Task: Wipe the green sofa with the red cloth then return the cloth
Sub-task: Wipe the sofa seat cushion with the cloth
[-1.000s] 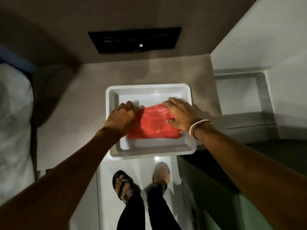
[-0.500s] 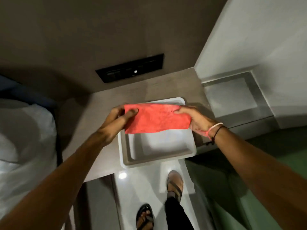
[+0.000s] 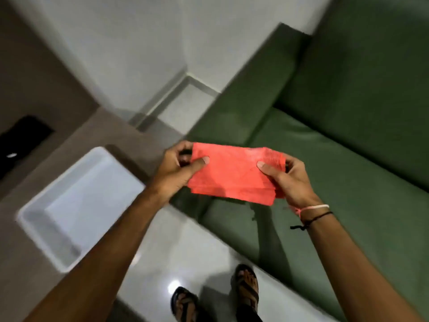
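The folded red cloth [image 3: 234,174] hangs in the air, well apart from the white plastic tray [image 3: 69,205] on the grey bench [image 3: 111,133], its long axis running left to right, over the front edge of the green upholstered sofa [image 3: 348,126]. The left hand [image 3: 176,173] pinches its left end, thumb on top. The right hand [image 3: 287,180] pinches its right end the same way.
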